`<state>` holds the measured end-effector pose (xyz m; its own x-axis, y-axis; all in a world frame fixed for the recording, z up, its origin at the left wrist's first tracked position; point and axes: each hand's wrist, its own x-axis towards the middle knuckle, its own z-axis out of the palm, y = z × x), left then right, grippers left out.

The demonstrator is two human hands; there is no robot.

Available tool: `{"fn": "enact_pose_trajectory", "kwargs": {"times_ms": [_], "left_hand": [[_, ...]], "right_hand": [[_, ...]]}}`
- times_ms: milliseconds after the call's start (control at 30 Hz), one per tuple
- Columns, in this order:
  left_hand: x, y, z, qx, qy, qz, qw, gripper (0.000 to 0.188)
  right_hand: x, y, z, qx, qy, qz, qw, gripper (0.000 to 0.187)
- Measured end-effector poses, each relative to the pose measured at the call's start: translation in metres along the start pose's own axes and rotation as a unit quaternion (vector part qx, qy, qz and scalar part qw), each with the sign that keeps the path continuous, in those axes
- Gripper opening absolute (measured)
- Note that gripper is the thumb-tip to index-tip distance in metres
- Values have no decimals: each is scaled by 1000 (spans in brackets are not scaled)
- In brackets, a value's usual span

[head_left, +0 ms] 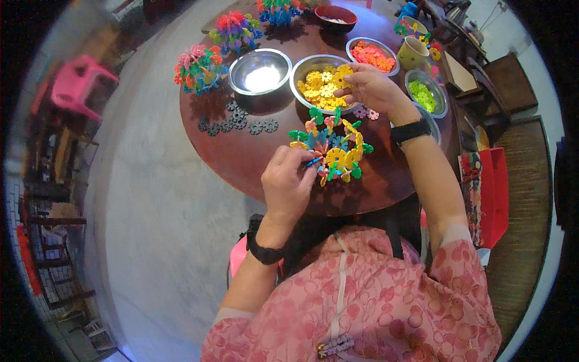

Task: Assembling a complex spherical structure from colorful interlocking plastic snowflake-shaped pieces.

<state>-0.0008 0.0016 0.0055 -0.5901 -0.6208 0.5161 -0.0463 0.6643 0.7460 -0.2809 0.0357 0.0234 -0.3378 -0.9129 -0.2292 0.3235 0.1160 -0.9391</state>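
My left hand (286, 181) pinches a blue piece at the near left side of a round openwork ball (335, 158). The ball is built of interlocking flower-shaped plastic discs in yellow, green, blue and pink. My right hand (377, 87) reaches over the right side of a steel bowl (294, 90) of loose yellow discs (319, 90). Between its thumb and fingers is a yellow flower-shaped disc (343, 73).
Left of the yellow discs stands a shiny steel bowl (231, 77). Several grey discs (226, 125) lie near the round table's left edge. Bowls of orange discs (372, 56) and green discs (422, 95) stand to the right. Finished colourful balls (199, 69) sit at the far left.
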Motion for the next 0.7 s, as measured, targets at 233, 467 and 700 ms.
{"fn": "enact_pose_trajectory", "kwargs": {"times_ms": [233, 467, 700], "left_hand": [[-4, 0, -1, 10, -9, -8, 1000, 12], [-3, 3, -2, 8, 0, 2, 1000, 13], [-4, -4, -1, 9, -6, -21, 1000, 11]], "right_hand": [[-17, -1, 18, 99, 29, -24, 994, 23], [-47, -26, 60, -91, -101, -79, 988, 20], [-63, -10, 98, -303, -85, -103, 944, 24]]}}
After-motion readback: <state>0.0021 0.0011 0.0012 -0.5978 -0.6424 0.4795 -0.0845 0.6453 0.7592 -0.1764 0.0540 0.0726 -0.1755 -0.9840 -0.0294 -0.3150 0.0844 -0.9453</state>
